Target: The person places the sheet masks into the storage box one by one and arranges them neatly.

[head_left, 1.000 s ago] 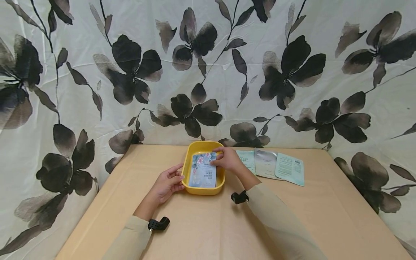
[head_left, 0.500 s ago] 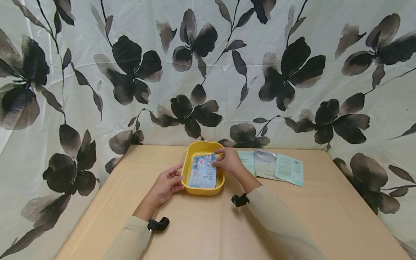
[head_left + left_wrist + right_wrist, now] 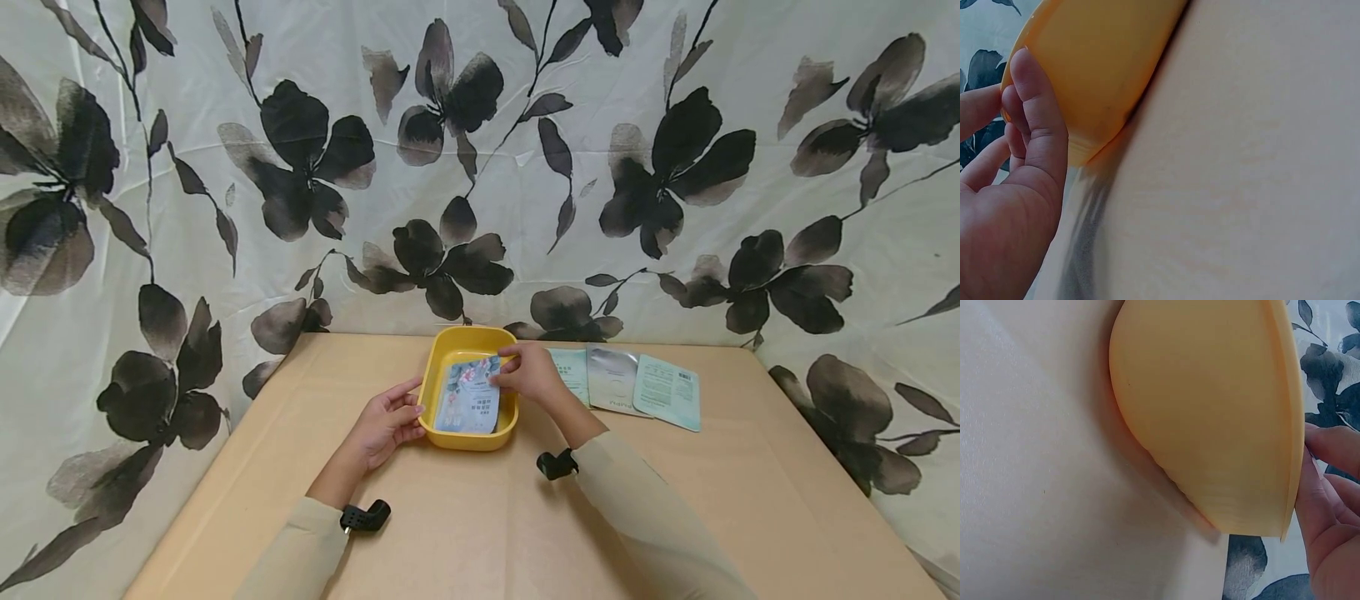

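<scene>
While the left hand (image 3: 386,423) rests with loosely bent fingers against the yellow tray's (image 3: 431,392) outer wall, the right hand (image 3: 528,372) pinches the far corner of a packet (image 3: 469,402) lying tilted inside it. Thin, light and probably slick, the packet likely handles best by an edge.

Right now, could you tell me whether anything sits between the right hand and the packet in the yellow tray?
Nothing visible does. The right hand already pinches the packet at its upper corner, inside the tray. The left hand touches the tray's outer wall.
</scene>
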{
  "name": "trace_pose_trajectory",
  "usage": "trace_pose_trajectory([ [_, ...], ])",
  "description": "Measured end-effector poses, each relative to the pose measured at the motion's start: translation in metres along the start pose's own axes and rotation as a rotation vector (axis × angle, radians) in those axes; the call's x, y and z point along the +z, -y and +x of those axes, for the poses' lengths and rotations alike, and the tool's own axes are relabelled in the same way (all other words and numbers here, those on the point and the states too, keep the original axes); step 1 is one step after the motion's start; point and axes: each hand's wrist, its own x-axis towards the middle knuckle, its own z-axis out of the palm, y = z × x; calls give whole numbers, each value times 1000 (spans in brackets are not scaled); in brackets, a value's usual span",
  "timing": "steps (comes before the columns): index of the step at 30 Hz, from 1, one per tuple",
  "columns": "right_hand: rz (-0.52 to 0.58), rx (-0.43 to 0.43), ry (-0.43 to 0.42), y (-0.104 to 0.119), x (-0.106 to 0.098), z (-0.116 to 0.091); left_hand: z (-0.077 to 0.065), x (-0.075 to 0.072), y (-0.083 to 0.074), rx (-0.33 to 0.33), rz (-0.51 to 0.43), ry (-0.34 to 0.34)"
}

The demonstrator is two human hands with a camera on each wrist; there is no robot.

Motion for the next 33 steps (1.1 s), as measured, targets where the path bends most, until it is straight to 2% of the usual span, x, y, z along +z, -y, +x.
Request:
trace_pose_trajectory([
  [12, -57, -18, -24, 0, 1, 2, 2, -1, 0, 10, -5, 23],
  [18, -74, -12, -33, 4, -3, -4, 2, -1, 0, 5, 1, 16],
  [23, -9, -28, -45, 0, -10, -19, 0, -2, -1, -3, 5, 7],
  [33, 149, -25, -56, -24, -21, -50, -4, -4, -3, -13, 23, 16],
])
